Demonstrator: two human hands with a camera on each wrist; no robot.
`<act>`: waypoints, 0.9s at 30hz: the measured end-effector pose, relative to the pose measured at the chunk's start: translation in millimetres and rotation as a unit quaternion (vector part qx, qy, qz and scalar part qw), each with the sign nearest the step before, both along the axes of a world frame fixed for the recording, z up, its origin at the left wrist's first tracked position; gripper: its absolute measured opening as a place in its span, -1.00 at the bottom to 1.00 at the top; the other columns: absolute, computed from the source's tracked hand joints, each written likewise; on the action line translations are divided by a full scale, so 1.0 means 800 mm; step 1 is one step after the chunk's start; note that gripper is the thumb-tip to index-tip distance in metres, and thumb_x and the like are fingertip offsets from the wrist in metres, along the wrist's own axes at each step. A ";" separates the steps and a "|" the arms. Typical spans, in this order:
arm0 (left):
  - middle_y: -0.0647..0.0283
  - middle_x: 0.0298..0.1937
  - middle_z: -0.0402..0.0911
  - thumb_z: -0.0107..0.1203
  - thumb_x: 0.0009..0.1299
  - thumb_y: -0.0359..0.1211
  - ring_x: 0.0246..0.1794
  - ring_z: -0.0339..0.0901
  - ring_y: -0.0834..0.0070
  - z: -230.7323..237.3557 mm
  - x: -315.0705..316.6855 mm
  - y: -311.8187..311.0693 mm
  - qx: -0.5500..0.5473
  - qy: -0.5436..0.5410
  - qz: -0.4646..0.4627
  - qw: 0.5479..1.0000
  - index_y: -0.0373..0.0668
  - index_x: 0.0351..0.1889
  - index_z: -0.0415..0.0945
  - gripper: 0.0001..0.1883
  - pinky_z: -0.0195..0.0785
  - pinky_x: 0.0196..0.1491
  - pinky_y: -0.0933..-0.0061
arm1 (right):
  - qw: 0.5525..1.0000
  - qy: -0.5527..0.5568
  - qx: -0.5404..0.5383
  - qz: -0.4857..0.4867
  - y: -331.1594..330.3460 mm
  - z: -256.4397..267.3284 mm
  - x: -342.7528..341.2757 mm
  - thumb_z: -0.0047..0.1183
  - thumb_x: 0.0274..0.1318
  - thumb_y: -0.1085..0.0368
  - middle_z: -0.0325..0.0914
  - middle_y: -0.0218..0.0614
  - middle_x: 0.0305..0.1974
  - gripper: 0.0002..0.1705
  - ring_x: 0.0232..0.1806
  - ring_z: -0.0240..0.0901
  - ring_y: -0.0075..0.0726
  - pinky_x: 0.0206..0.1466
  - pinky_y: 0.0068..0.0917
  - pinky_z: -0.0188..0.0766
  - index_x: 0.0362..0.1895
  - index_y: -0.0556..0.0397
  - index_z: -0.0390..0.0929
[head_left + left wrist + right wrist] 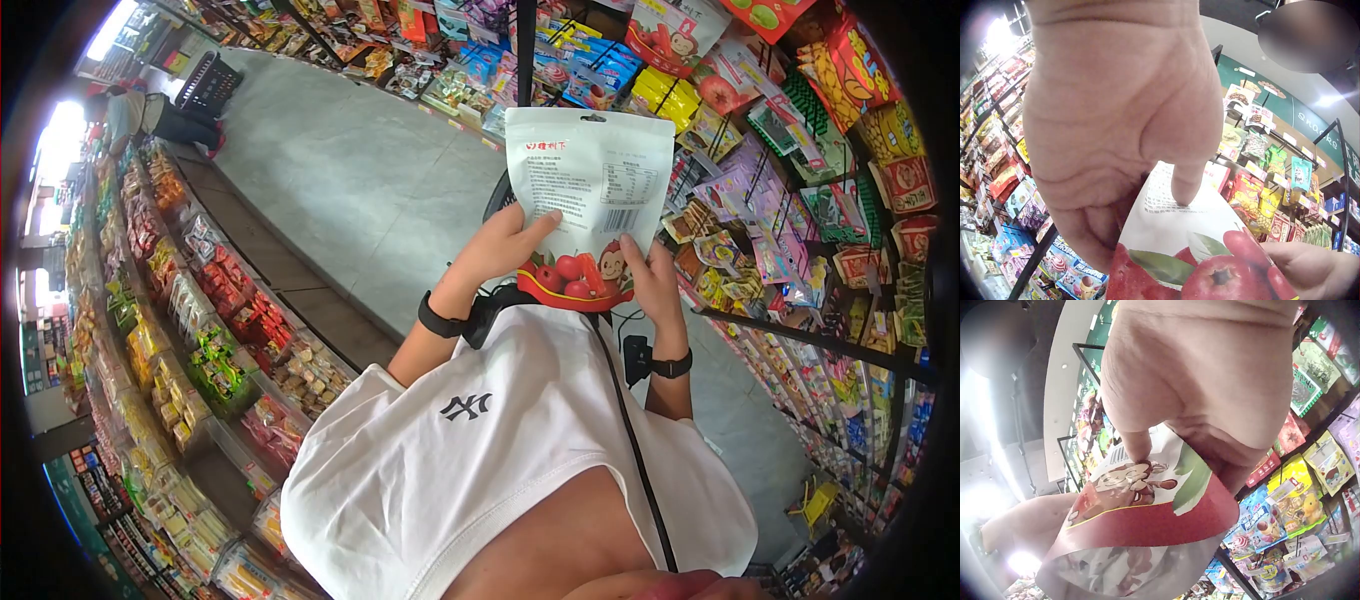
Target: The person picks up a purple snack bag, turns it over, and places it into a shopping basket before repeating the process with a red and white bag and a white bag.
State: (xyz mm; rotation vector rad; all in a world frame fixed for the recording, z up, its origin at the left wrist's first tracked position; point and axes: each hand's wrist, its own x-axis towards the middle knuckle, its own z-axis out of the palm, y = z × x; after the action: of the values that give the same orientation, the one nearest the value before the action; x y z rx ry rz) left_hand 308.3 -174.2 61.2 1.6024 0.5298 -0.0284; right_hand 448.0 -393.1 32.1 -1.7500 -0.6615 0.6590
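Note:
A white snack pouch (590, 180) with printed text, a barcode and red fruit along its lower part is held up before the chest, its printed back facing the head camera. My left hand (497, 245) grips its left side, thumb lying across the text and fingers behind. At the right side my right hand (655, 280) pinches it, thumb close to the barcode. In the left wrist view the pouch's fruit print (1222, 275) shows below the left palm (1122, 106). From the right wrist, the clear-looking bottom (1129, 569) of the pouch is visible below the right hand (1204, 375).
Hanging snack bags (780, 220) fill a rack at the right, with a dark rail (820, 345) along it. Low bins of packaged snacks (200, 260) curve along the left. Grey floor (330, 150) runs between. A bent-over person (170, 120) and a black basket (208, 85) are farther off.

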 end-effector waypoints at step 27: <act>0.05 0.15 0.72 0.05 0.64 -0.14 0.12 0.64 0.35 -0.014 0.001 -0.001 -0.010 -0.014 -0.005 1.000 -0.39 0.27 0.54 -0.52 0.44 0.23 0.33 | 1.000 -0.007 -0.011 -0.017 -0.004 -0.012 0.001 0.05 0.53 0.07 0.72 -0.27 -0.07 -0.54 -0.04 0.56 -0.49 0.11 -0.41 0.45 0.05 0.29 0.63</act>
State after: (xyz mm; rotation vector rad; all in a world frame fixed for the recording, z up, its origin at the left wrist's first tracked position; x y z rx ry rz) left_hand 309.3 -175.3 50.1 1.5836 0.4996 -0.0185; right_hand 448.6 -396.5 22.5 -1.7839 -0.6346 0.6345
